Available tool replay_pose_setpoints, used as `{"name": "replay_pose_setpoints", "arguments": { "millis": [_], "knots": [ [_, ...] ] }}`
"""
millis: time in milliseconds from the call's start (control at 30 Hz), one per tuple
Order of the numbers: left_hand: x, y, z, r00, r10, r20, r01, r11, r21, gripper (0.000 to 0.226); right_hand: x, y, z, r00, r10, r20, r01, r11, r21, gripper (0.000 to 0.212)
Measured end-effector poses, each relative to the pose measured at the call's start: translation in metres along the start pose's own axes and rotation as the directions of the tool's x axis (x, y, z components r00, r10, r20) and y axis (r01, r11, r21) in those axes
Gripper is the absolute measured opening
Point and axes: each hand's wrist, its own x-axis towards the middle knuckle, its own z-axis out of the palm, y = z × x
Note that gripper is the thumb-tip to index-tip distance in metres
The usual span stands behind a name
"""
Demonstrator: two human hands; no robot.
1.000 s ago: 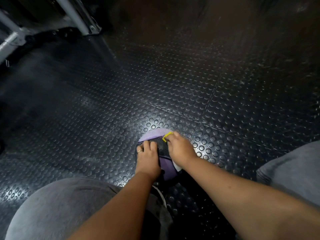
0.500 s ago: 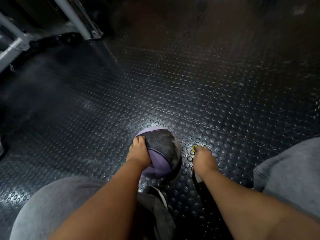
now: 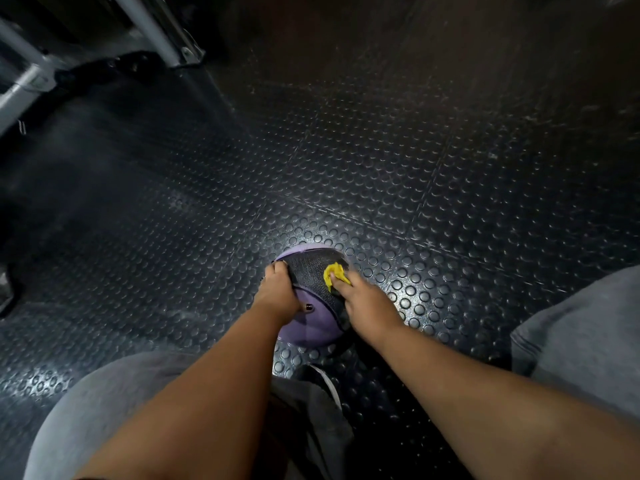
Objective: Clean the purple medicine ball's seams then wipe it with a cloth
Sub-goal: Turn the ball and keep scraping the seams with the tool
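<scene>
here left hand (image 3: 277, 296) grips purple ball (image 3: 308, 329); right hand (image 3: 369, 304) holds yellow cloth (image 3: 335, 271)

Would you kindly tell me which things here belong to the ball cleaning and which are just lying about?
In the job:
ball
cloth
left hand, gripping the ball
right hand, holding the cloth on the ball

Lying about:
metal frame
floor
</scene>
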Motion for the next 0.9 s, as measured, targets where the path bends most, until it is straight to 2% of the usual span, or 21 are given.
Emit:
{"name": "replay_pose_setpoints", "arguments": {
  "millis": [133, 233, 300, 333, 400, 467, 533, 600, 667, 767, 900],
  "knots": [
    [0.003, 0.001, -0.004, 1.000, -0.013, 0.017, 0.014, 1.000, -0.025, 0.099, -0.012, 0.023, 0.006, 0.998, 0.033, 0.049, -0.030, 0.998, -0.062, 0.052],
    [0.004, 0.000, -0.008, 0.999, -0.027, 0.025, 0.028, 0.999, -0.042, 0.099, -0.023, 0.049, 0.007, 0.949, 0.291, 0.123, -0.302, 0.950, 0.081, 0.035],
    [0.004, 0.000, -0.009, 0.999, -0.039, 0.024, 0.040, 0.999, -0.037, 0.097, -0.025, 0.063, 0.005, 0.871, 0.481, 0.099, -0.491, 0.847, 0.204, 0.038],
    [0.003, -0.001, -0.009, 0.999, -0.046, 0.023, 0.047, 0.999, -0.028, 0.096, -0.022, 0.062, 0.002, 0.855, 0.515, 0.059, -0.514, 0.827, 0.229, 0.040],
    [0.001, -0.002, -0.008, 0.998, -0.060, 0.025, 0.061, 0.998, -0.009, 0.093, -0.007, 0.042, -0.007, 0.902, 0.429, -0.045, -0.409, 0.884, 0.226, 0.040],
    [-0.001, 0.001, -0.006, 0.998, -0.060, 0.023, 0.059, 0.998, 0.015, 0.092, 0.010, 0.007, -0.020, 0.965, 0.238, -0.111, -0.219, 0.963, 0.157, 0.039],
    [-0.002, 0.004, -0.003, 0.998, -0.055, 0.006, 0.055, 0.997, 0.052, 0.089, 0.023, -0.028, -0.027, 0.995, 0.059, -0.083, -0.056, 0.998, 0.041, 0.041],
    [-0.003, 0.007, 0.001, 0.998, -0.047, -0.033, 0.049, 0.996, 0.071, 0.075, 0.024, -0.051, -0.024, 0.999, -0.037, 0.006, 0.037, 0.997, -0.073, 0.043],
    [-0.005, 0.008, 0.005, 0.997, -0.049, -0.062, 0.054, 0.995, 0.081, 0.067, 0.018, -0.055, -0.021, 0.998, -0.038, 0.056, 0.045, 0.991, -0.129, 0.046],
    [-0.008, 0.010, 0.007, 0.997, -0.051, -0.054, 0.055, 0.995, 0.086, 0.080, 0.009, -0.041, -0.015, 0.999, -0.040, 0.019, 0.043, 0.982, -0.183, 0.052],
    [-0.010, 0.017, 0.008, 0.998, -0.039, -0.040, 0.043, 0.994, 0.096, 0.092, -0.001, -0.019, -0.010, 0.998, 0.061, -0.009, -0.062, 0.992, -0.108, 0.059]
  ]
}}
